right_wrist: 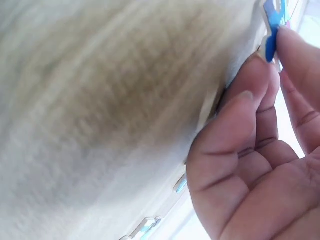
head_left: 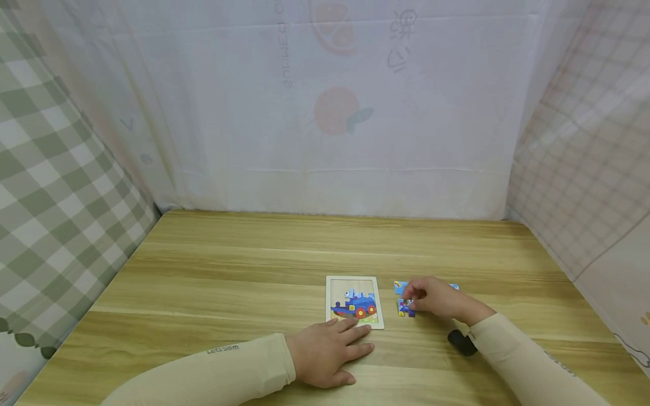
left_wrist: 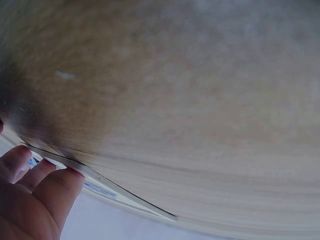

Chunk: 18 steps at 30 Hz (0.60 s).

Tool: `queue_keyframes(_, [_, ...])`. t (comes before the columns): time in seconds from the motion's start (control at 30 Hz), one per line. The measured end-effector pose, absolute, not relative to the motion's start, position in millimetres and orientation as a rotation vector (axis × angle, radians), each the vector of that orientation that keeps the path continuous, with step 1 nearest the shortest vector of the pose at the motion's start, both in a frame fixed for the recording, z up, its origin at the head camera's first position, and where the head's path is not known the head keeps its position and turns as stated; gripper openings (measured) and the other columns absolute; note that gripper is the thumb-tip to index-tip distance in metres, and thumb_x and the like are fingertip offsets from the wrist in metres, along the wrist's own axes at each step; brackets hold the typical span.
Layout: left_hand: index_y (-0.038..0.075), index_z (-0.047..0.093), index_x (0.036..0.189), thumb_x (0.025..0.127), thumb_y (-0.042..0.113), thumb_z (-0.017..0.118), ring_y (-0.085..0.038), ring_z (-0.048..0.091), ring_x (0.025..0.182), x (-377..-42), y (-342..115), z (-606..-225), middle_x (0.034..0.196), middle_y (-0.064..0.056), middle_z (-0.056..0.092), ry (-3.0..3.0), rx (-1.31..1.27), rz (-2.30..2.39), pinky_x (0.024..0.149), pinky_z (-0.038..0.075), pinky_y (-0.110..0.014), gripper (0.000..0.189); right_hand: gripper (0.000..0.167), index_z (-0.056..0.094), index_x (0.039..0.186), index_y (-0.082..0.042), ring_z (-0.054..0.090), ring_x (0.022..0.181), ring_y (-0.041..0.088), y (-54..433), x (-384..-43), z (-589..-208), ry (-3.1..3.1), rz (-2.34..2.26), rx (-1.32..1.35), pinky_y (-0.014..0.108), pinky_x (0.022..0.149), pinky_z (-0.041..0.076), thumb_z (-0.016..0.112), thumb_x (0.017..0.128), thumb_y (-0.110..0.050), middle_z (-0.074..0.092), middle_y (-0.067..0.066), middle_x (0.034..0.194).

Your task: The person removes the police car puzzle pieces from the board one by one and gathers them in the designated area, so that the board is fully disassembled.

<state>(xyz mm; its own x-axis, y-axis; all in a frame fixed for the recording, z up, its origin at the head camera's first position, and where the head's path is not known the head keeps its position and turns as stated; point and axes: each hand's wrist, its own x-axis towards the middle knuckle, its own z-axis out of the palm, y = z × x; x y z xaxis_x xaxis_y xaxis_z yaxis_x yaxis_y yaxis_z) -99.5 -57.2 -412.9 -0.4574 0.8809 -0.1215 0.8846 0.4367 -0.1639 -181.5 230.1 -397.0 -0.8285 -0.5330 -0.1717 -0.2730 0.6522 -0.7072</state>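
Observation:
A jigsaw board [head_left: 379, 301] with a pale frame lies on the table, part of a blue train picture filled in at its lower half. My left hand [head_left: 332, 352] rests with spread, fairly straight fingers at the board's lower edge; in the left wrist view its fingertips [left_wrist: 72, 175] touch the frame. To the right of the board, my right hand [head_left: 439, 299] pinches a blue puzzle piece [right_wrist: 271, 37] between thumb and finger. Loose light-blue puzzle pieces [head_left: 399, 286] lie around that hand, which partly hides them.
The wooden table [head_left: 228, 270] reaches back to a white cloth [head_left: 244, 129] printed with fruit. Checked cloth [head_left: 56, 146] hangs at the left and another checked cloth [head_left: 589, 135] at the right. A black object [head_left: 462, 343] is beneath the right wrist.

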Motion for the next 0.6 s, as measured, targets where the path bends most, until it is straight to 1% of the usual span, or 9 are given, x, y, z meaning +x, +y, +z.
queue_keyframes(0.27, [0.029, 0.037, 0.15, 0.097, 0.058, 0.041, -0.021, 0.033, 0.139, -99.3, -57.9, -411.7, 0.154, 0.002, 0.034, 2.646, 1.634, -0.333, 0.106, 0.037, -0.03, 0.06, 0.007, 0.066, 0.09, -0.005, 0.049, 0.077, 0.015, 227.4, -179.9, -396.7, 2.532, -0.947, -0.603, 0.028, 0.067, 0.043, 0.068, 0.085, 0.0, 0.064, 0.0, 0.086])
queue_keyframes(0.6, [0.029, 0.037, 0.15, 0.097, 0.058, 0.04, -0.021, 0.033, 0.14, -99.5, -57.8, -411.9, 0.154, 0.002, 0.033, 2.639, 1.632, -0.333, 0.107, 0.036, -0.029, 0.06, 0.008, 0.067, 0.088, -0.003, 0.049, 0.075, 0.013, 225.0, -179.0, -395.3, 2.586, -0.892, -0.61, 0.028, 0.067, 0.043, 0.068, 0.083, 0.003, 0.064, -0.001, 0.082])
